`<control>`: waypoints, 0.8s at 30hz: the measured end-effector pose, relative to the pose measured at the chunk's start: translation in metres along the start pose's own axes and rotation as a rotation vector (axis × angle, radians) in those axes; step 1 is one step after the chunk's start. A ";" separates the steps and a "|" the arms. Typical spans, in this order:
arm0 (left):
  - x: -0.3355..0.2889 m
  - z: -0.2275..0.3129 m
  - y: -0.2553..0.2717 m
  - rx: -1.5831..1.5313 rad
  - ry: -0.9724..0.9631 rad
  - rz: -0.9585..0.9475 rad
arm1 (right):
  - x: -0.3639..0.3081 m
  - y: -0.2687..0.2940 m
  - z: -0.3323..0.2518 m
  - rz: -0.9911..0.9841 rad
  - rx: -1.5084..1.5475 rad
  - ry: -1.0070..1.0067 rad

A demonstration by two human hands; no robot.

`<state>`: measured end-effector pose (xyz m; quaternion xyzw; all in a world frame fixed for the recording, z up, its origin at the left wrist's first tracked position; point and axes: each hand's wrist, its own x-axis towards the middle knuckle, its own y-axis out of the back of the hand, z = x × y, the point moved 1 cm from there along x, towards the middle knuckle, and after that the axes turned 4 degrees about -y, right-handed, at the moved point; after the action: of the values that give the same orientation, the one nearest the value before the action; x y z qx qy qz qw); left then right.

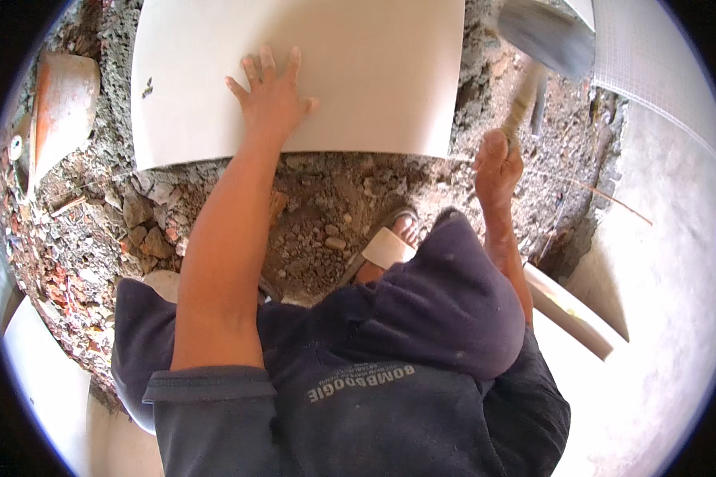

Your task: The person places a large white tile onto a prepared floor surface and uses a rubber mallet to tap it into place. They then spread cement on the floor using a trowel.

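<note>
Dark short-sleeved shirt with pale lettering, navy legwear, cream-strapped sandal.

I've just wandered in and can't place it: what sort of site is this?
Probably a building site: a large pale tile lies under the left hand, the right hand grips a dark-headed mallet, and stony rubble lies alongside.
</note>
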<state>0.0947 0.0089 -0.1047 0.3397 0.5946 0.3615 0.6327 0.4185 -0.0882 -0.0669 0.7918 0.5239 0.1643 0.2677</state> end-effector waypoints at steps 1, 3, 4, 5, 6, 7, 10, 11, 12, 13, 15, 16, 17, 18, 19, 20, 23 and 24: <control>0.004 -0.001 0.004 -0.005 0.010 0.039 | 0.012 -0.011 -0.001 -0.109 0.158 0.009; 0.004 -0.001 0.007 0.003 0.016 -0.008 | 0.030 -0.023 -0.007 -0.265 -0.164 0.008; 0.004 -0.001 0.009 0.001 0.014 -0.025 | 0.039 -0.031 -0.011 -0.375 -0.551 -0.063; 0.004 -0.002 0.010 -0.017 0.011 -0.034 | 0.046 -0.033 -0.016 -0.260 -0.520 -0.147; 0.004 -0.002 0.011 -0.021 0.001 -0.016 | 0.053 -0.037 -0.023 -0.193 -0.461 -0.200; 0.003 -0.002 0.012 -0.029 0.004 -0.008 | 0.056 -0.037 -0.033 -0.087 -0.346 -0.105; 0.002 -0.002 0.011 -0.032 -0.002 -0.026 | 0.050 -0.054 -0.056 -0.047 0.086 0.017; 0.003 -0.002 0.011 -0.032 0.003 -0.036 | 0.047 -0.059 -0.061 -0.148 -0.146 0.092; 0.003 -0.002 0.010 -0.037 -0.003 -0.014 | 0.042 -0.065 -0.063 -0.233 -0.335 0.102; 0.004 -0.003 0.009 -0.040 -0.005 -0.015 | 0.038 -0.069 -0.065 -0.255 -0.440 0.139; 0.005 -0.006 0.008 -0.042 -0.007 0.028 | 0.029 -0.074 -0.063 -0.324 -0.187 -0.067; 0.005 -0.007 0.008 -0.045 -0.010 0.046 | 0.022 -0.074 -0.064 -0.240 -0.074 -0.033; 0.004 -0.008 0.005 -0.065 -0.023 -0.042 | 0.018 -0.078 -0.065 -0.204 -0.012 -0.017; 0.003 -0.008 0.004 -0.053 -0.030 0.022 | 0.013 -0.078 -0.066 -0.309 -0.061 0.021; 0.005 -0.008 0.002 -0.064 -0.027 0.020 | 0.011 -0.083 -0.069 -0.372 -0.118 0.066; 0.003 -0.008 0.000 -0.079 -0.015 0.011 | 0.006 -0.084 -0.072 -0.457 -0.195 0.078; 0.000 -0.007 -0.005 -0.066 0.014 0.100 | 0.006 -0.083 -0.086 -0.460 -0.414 -0.071; -0.003 -0.008 -0.008 -0.150 0.040 0.067 | 0.009 -0.082 -0.090 -0.435 -0.372 -0.126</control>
<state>0.0867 0.0023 -0.1109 0.3037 0.5666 0.4328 0.6320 0.3122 -0.0319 -0.0437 0.6068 0.6246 0.1469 0.4691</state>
